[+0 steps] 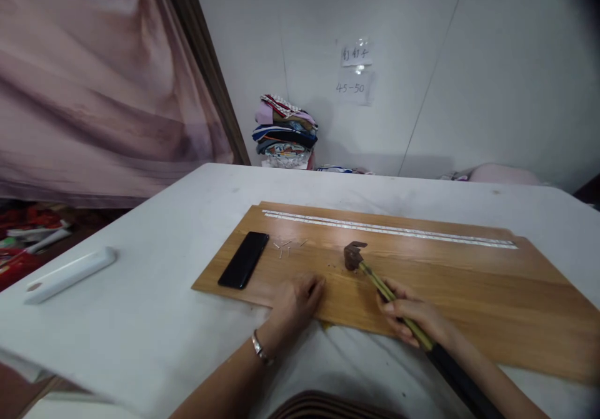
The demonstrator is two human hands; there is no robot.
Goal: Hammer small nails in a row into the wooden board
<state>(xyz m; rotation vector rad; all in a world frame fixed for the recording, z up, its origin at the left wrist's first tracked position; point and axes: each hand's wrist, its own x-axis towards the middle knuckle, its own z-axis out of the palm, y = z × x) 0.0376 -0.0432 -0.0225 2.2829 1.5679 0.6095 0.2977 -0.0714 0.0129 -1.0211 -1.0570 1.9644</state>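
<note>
My right hand [405,312] is wrapped round the yellow and black handle of a claw hammer [385,291]. The hammer's rusty brown head [352,256] is down at the surface of a wood-grain board [450,281], beside a few small specks that may be nail heads [335,267]. Left of it, my left hand [300,294] rests on the board near its front edge, fingers curled in; whatever they hold, if anything, is hidden. Several small loose nails [284,247] lie beyond my left hand. Two thin pale strips [389,228] run along the board's far side.
A black phone [244,260] lies on the board's left end. The board is on a white table [154,237], with a long white plastic object [70,275] at the left. Folded clothes [285,134] are stacked by the wall, and a pink curtain [103,81] hangs at the left.
</note>
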